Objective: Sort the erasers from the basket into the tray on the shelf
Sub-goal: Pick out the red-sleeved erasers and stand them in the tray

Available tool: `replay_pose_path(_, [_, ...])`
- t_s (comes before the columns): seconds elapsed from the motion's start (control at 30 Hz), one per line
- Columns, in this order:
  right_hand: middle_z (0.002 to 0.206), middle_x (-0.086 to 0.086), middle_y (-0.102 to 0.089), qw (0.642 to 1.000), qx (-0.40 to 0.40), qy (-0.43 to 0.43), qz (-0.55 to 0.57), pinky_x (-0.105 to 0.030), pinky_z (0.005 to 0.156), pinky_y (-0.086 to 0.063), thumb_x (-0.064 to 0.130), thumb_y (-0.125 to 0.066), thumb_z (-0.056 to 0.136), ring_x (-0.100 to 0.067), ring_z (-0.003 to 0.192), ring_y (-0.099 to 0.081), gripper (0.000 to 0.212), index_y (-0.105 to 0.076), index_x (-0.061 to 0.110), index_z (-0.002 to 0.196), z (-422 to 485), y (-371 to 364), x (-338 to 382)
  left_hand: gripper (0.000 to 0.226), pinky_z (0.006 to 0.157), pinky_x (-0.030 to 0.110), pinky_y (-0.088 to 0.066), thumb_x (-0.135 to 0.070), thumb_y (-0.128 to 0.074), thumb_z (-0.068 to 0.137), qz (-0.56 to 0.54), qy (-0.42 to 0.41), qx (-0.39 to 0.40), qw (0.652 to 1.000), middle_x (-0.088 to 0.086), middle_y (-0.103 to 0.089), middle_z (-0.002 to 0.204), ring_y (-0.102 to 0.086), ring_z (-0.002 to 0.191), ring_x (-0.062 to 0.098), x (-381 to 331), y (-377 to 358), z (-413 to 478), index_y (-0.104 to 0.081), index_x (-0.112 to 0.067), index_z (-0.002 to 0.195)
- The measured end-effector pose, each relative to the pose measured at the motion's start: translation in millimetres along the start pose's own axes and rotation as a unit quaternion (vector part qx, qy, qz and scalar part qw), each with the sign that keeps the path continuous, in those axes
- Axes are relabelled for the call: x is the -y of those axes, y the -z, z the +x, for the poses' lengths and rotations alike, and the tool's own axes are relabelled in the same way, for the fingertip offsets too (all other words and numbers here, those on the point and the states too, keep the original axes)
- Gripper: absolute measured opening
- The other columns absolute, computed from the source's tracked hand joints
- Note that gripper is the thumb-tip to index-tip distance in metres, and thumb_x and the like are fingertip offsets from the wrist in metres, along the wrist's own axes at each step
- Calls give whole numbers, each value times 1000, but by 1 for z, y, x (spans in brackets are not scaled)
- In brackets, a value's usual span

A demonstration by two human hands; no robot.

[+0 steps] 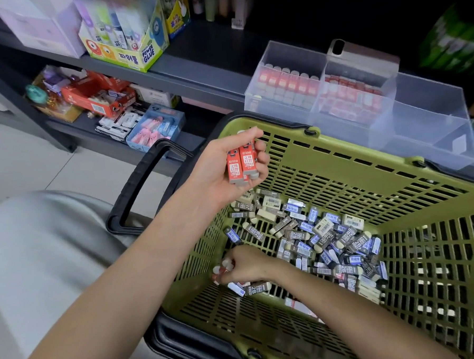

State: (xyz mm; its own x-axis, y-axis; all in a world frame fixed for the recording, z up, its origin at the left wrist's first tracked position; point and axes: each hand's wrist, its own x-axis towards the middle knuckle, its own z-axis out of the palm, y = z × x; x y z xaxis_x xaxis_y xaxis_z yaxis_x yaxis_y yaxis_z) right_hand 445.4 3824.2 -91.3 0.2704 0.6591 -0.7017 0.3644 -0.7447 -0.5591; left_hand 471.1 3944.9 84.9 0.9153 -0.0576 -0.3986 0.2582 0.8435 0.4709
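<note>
A green plastic basket holds a heap of erasers in grey, blue and cream sleeves. Above the basket's left rim, my left hand grips a bundle of red-sleeved erasers, palm up. Down inside the basket at its near left corner, my right hand pinches more red erasers off the floor. A clear compartmented tray stands on the shelf behind the basket. Its left two compartments hold rows of red erasers; the right ones look empty.
The basket's black handle hangs down on the left. The lower shelf carries a red eraser box and a blue box of pink erasers. A glue display box sits on the upper shelf. My knee is at left.
</note>
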Motion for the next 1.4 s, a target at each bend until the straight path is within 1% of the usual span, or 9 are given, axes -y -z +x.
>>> replay_pose_path(0.1, [84, 2, -55, 998, 31, -8, 45, -26, 60, -42, 28, -71, 72, -15, 78, -54, 23, -61, 17, 89, 1, 7, 1, 17, 46, 22, -47, -12, -68, 70, 5, 4, -1, 1000, 6, -59, 70, -56, 55, 15, 0, 0, 0, -62, -6, 85])
replay_pose_path(0.2, [115, -4, -58, 995, 56, -3, 82, -27, 69, -49, 26, -72, 74, -18, 90, -59, 49, -57, 15, 120, 3, 4, 1, 16, 46, 22, -47, -12, -68, 71, 8, 7, -3, 1000, 6, -59, 70, -56, 55, 15, 1, -1, 0, -62, -6, 84])
replay_pose_path(0.43, [116, -6, -59, 981, 25, -27, 192, -17, 62, -45, 25, -73, 74, -11, 88, -58, 51, -58, 12, 121, 1, -5, -4, 18, 47, 21, -47, -11, -69, 70, 4, 10, -12, 1000, 5, -59, 70, -56, 55, 14, 0, -1, -1, -60, -8, 85])
replay_pose_path(0.57, [95, 1, -67, 932, -23, -44, 360, -22, 71, -52, 21, -73, 76, -8, 83, -64, 34, -63, 16, 108, -23, 15, -6, 22, 46, 21, -48, -9, -69, 68, 17, 11, -45, 999, 4, -57, 66, -55, 50, 13, 1, 2, 0, -56, -10, 86])
replay_pose_path(0.63, [88, -1, -67, 900, -55, -48, 430, -16, 52, -48, 20, -72, 78, -3, 63, -63, 34, -61, 12, 108, -41, 37, -4, 22, 46, 21, -47, -8, -70, 68, 33, 4, -71, 997, 3, -56, 64, -53, 49, 12, 2, 4, 1, -56, -11, 85])
replay_pose_path(0.8, [69, -2, -69, 802, -181, -8, 570, -19, 51, -41, 16, -67, 83, -9, 53, -59, 6, -64, 15, 77, -94, 95, 13, 17, 47, 23, -44, -29, -74, 78, 310, -89, -148, 935, -1, -54, 64, -53, 48, 10, 9, 9, -1, -62, -17, 81])
replay_pose_path(1.0, [76, -13, -67, 814, -276, 97, 502, -34, 67, -47, 19, -63, 87, -23, 67, -61, 17, -67, 3, 84, -146, 141, 45, 58, 54, 24, -51, -58, -76, 54, 342, 12, -40, 939, -1, -73, 84, -70, 68, 12, 18, -17, 0, -70, -22, 100])
replay_pose_path(1.2, [61, 2, -69, 821, -313, 132, 459, -14, 41, -43, 40, -52, 90, -5, 50, -62, 32, -67, 16, 74, -170, 162, 67, 41, 76, 38, -50, -40, -68, 76, 203, 20, 6, 979, 13, -70, 100, -65, 88, 28, 18, -38, 14, -70, -14, 107])
replay_pose_path(1.4, [65, 2, -71, 802, -348, 97, 477, -14, 41, -43, 44, -48, 92, -4, 52, -64, 39, -67, 11, 87, -172, 170, 72, 27, 70, 32, -51, -43, -75, 66, 155, 12, -14, 988, 6, -73, 86, -68, 72, 18, 19, -43, 24, -77, -21, 82])
